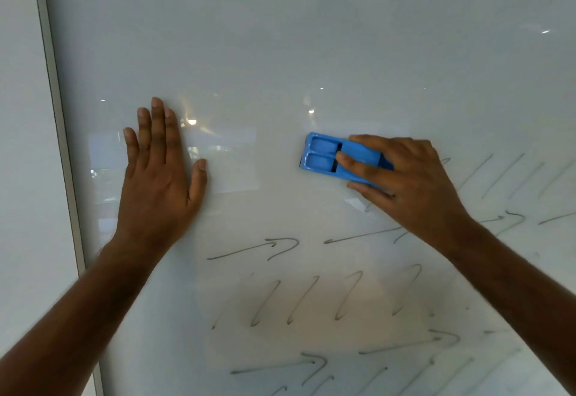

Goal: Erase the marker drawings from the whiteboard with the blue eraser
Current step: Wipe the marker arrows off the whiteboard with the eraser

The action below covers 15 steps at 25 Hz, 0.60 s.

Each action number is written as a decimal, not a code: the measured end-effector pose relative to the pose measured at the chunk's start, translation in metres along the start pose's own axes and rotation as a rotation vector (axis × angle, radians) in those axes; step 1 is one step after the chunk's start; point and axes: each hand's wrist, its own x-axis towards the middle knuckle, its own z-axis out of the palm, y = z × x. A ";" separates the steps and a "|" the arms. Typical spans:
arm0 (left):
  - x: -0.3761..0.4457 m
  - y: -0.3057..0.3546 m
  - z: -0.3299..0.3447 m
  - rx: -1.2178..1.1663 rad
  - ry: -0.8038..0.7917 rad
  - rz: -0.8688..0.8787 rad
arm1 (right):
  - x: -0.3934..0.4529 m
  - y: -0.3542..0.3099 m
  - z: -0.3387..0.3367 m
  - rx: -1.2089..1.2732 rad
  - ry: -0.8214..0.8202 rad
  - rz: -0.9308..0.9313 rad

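Note:
The white whiteboard (311,37) fills the view. A blue eraser (324,155) lies flat against it at centre right, and my right hand (408,183) grips it from the right, thumb below and fingers across its top. Grey marker drawings (311,299), arrows and slanted strokes, cover the lower half and the right side of the board. My left hand (159,171) rests flat on the board at the left, fingers straight and pointing up, holding nothing. The board above and between both hands shows no marks.
The whiteboard's grey metal frame (59,134) runs down the left side, with a pale wall (21,146) beyond it. Reflections of lights and a window show on the glossy surface near the left hand.

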 end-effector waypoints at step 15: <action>0.020 0.036 0.006 -0.017 -0.021 0.064 | -0.035 0.012 -0.003 0.012 -0.043 -0.077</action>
